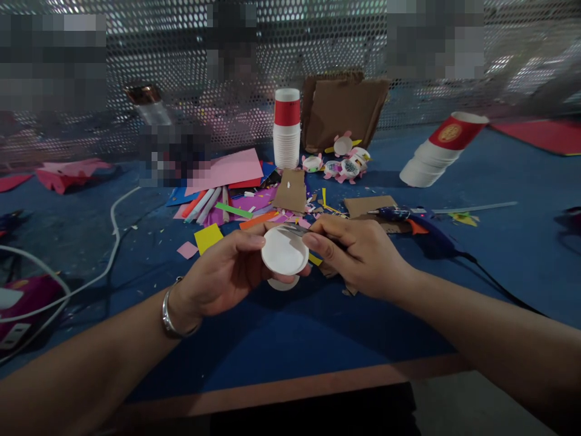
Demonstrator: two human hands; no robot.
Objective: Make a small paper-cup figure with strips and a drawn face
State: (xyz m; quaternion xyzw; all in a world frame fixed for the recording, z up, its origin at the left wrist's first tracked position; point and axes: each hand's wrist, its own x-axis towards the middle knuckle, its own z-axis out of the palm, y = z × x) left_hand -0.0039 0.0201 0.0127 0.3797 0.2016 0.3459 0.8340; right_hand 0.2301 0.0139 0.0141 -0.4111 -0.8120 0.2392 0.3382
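Just above the table, my left hand (231,260) grips a shallow white paper cup base (285,251) by its left rim, with fingers curled underneath. My right hand (358,251) is closed on a thin grey metal tool (296,229), whose tip lies at the cup base's upper rim. Its handle is hidden by my fingers, so its exact kind cannot be made out. Below the held piece, a second white round piece (284,283) shows in part on the table.
A cup stack (287,130) stands upright at the back; another cup stack (440,151) leans at right. Small paper animals (347,166) sit before brown cardboard (345,112). Coloured paper (227,172) and scraps lie mid-table. A glue gun (417,224) with a cord lies right.
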